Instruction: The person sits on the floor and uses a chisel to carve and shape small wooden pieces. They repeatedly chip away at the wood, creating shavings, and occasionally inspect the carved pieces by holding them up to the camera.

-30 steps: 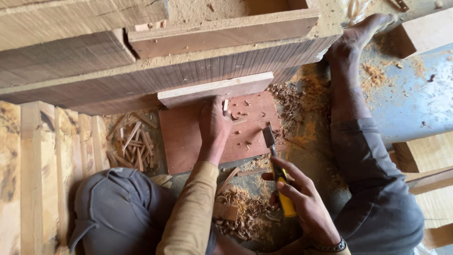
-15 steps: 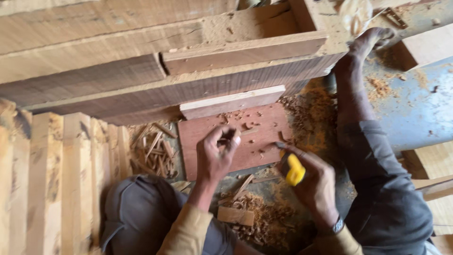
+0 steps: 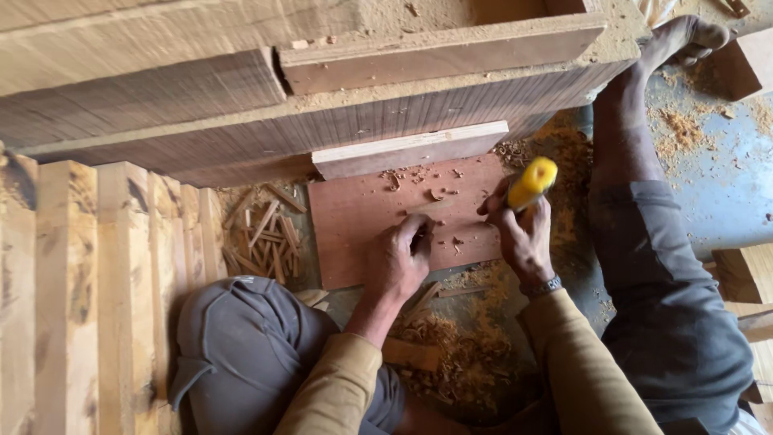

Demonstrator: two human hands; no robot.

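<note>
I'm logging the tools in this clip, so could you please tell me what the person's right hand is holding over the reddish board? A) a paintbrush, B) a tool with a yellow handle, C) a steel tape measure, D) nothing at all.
B: the right hand grips a tool with a yellow handle above the reddish board, while the left hand presses on the board.

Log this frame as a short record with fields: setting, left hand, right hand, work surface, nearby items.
setting: person seated on the ground among stacked timber
left hand: fingers pressed on a small wood piece lying on the reddish board
right hand: gripping a yellow-handled tool, handle up; its tip is hidden
work surface: reddish board, strewn with chips
nearby items: pale plank along the board's far edge; wood offcuts to the left; shavings in front
</note>
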